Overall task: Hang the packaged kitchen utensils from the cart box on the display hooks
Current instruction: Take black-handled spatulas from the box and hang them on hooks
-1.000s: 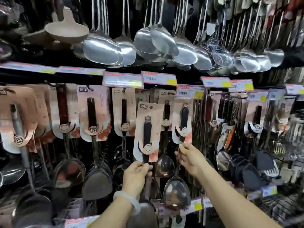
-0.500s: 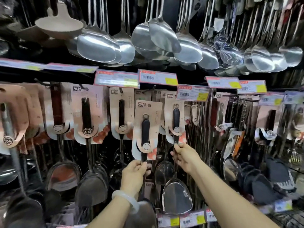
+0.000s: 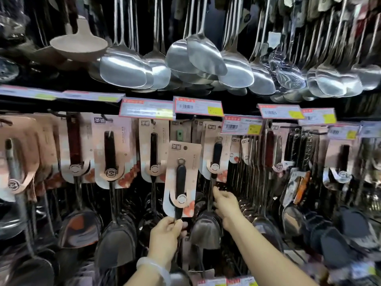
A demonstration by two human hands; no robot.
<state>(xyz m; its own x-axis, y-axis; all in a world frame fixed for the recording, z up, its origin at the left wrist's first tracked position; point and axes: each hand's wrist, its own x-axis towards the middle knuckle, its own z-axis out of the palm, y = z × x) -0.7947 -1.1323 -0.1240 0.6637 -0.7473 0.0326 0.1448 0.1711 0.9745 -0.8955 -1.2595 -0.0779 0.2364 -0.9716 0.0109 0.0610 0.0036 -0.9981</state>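
Pale pink card backs the packaged utensil [image 3: 181, 178], a black-handled tool with a metal ring at its top. It is held upright in front of the display, its card hole off any hook. The left hand [image 3: 166, 237], a pale bangle [image 3: 153, 269] on its wrist, has its fingers curled round the shaft just below the card's lower edge. Just to the right, the right hand [image 3: 225, 206] pinches the thin shaft of a hanging spatula [image 3: 208, 226] whose carded handle [image 3: 215, 153] hangs on a hook behind. More pink-carded utensils [image 3: 110, 155] crowd the row on both sides, their cards overlapping and standing close behind the raised pack. Price tags [image 3: 199, 106] jut out above the hooks. Higher up hangs a dense row of steel spatulas and ladles [image 3: 123, 71], with a beige ladle [image 3: 79, 43] at the left
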